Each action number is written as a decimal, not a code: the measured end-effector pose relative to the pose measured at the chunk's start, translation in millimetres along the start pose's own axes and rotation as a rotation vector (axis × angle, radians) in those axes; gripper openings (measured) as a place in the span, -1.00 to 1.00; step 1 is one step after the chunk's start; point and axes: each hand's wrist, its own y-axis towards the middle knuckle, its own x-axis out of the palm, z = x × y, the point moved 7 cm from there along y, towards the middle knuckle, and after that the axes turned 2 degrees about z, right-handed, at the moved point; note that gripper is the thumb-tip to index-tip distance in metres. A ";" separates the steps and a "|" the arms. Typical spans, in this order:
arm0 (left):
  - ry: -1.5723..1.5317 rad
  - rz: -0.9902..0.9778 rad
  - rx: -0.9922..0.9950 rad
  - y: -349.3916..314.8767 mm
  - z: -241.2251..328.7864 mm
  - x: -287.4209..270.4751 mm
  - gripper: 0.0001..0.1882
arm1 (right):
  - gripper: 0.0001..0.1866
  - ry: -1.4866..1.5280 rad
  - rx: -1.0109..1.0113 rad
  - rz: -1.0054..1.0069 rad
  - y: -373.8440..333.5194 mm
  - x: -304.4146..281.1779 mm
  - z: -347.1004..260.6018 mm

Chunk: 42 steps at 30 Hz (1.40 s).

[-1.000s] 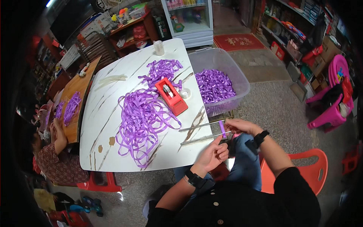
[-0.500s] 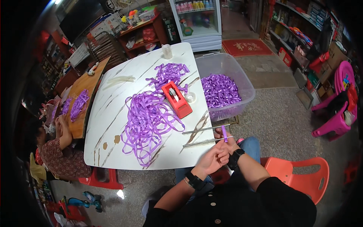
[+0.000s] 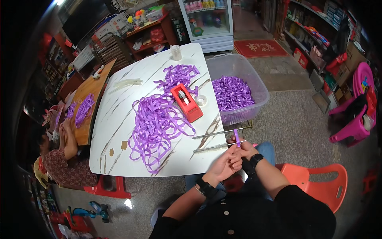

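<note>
A short strip of purple ribbon (image 3: pixel 237 137) lies across two thin metal rods, which stick out past the table's right edge. At the strip's near end, my left hand (image 3: pixel 225 164) is closed, its fingers curled and its fingertips pinched at the ribbon. My right hand (image 3: pixel 249 151) is closed beside it, with fingers reaching behind the ribbon and partly hidden. The nearer rod (image 3: pixel 211 149) passes just above my fingers; the farther rod (image 3: pixel 213 134) runs almost parallel to it. A large tangle of purple ribbon (image 3: pixel 153 131) lies to the left on the white marbled table (image 3: pixel 115 139).
On the table are a red tape dispenser (image 3: pixel 187 103), a tape roll (image 3: pixel 201 100), more ribbon pieces (image 3: pixel 177 75), pale strips (image 3: pixel 126 83) and a jar (image 3: pixel 176 52). A clear bin (image 3: pixel 258 95) of purple pieces stands beyond. An orange chair (image 3: pixel 314 179) is at right; another person (image 3: pixel 67 159) sits at left.
Both hands stay at the ribbon strip with only slight finger movement. The whole view has shifted a little.
</note>
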 end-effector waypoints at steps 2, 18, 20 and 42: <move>0.001 0.018 -0.009 0.9 -0.3 3.2 -0.48 | -0.90 -0.001 0.095 -0.049 -8.3 -4.4 -14.2; -0.060 0.039 -0.013 -1.0 1.0 2.7 -0.52 | -0.72 -0.604 0.214 0.250 -66.4 50.0 -75.2; -0.062 0.021 -0.018 -0.4 0.7 1.4 -0.53 | -0.66 -0.583 0.215 0.272 -73.8 59.3 -76.1; -0.002 0.026 -0.014 0.6 -0.1 2.6 -0.52 | -0.83 -0.105 0.094 -0.082 -17.9 -7.8 -12.7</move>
